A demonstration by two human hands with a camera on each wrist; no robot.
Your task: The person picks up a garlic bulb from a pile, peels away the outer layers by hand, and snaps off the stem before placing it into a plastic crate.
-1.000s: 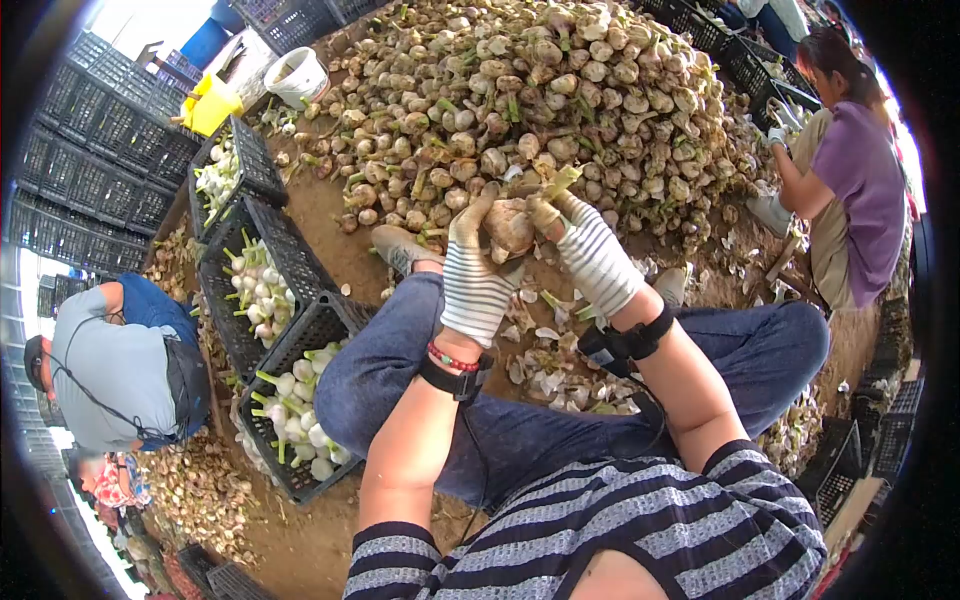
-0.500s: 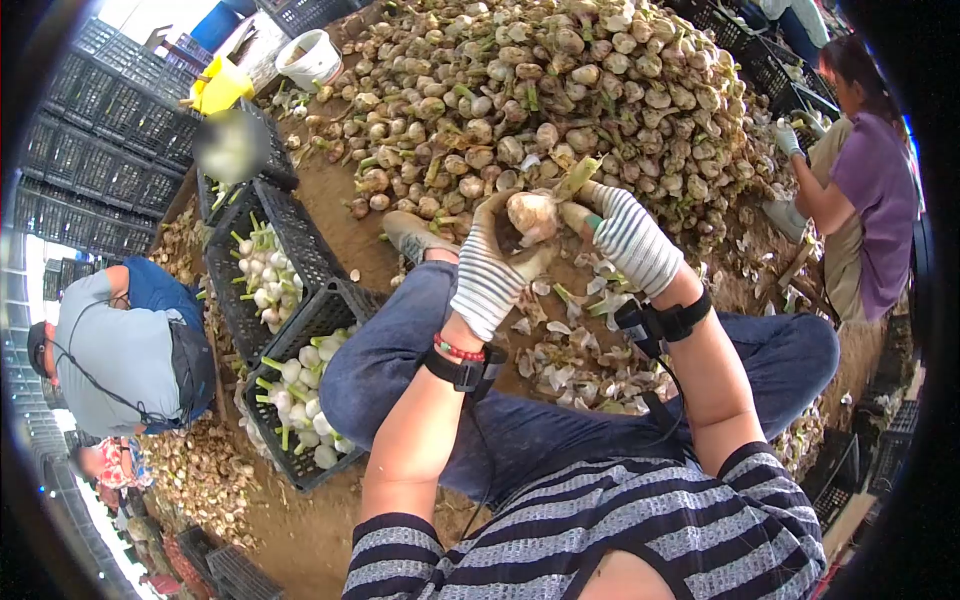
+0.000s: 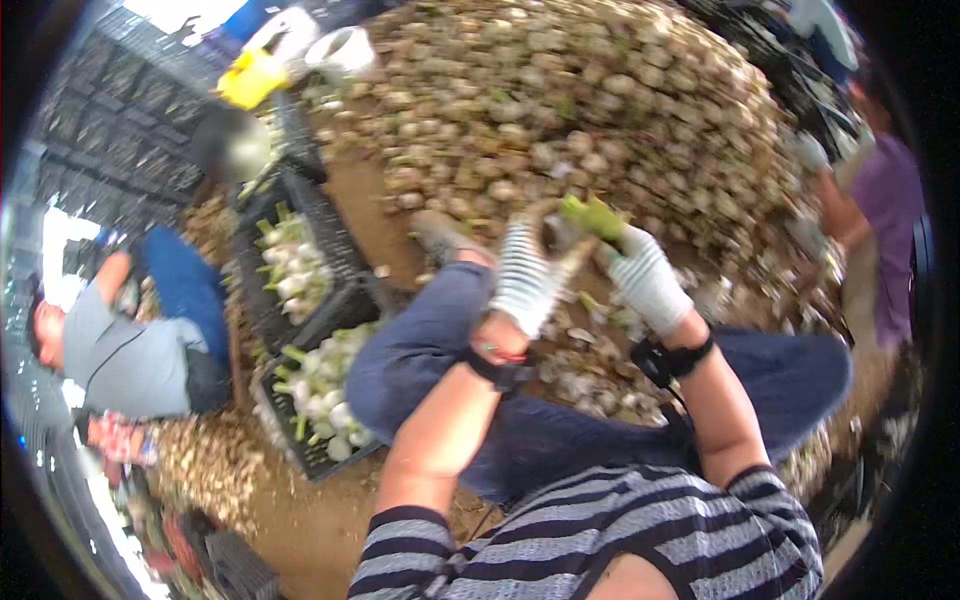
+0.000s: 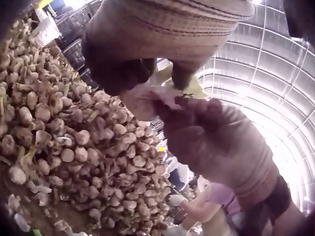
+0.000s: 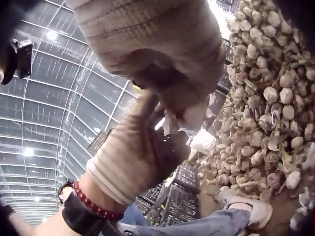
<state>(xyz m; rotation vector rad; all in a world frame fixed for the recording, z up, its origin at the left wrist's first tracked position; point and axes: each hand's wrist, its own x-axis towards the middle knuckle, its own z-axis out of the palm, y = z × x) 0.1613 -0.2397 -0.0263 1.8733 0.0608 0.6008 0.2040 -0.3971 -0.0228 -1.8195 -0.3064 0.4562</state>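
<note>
Evidently, the left hand (image 3: 530, 278) curls its fingers round a pale garlic bulb (image 4: 139, 107), and the right hand (image 3: 650, 280) pinches its peeling skin (image 4: 169, 96). The yellow-green stalk (image 3: 594, 216) looks wider than half a second ago. Pinkish in the left wrist view, the skin blurs in the head view. Beyond lies a garlic heap (image 3: 600, 95).

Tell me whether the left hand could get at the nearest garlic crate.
Probably yes: the nearest garlic crate is open-topped, though the left hand would likely have to release the held garlic and reach across the left leg.
</note>
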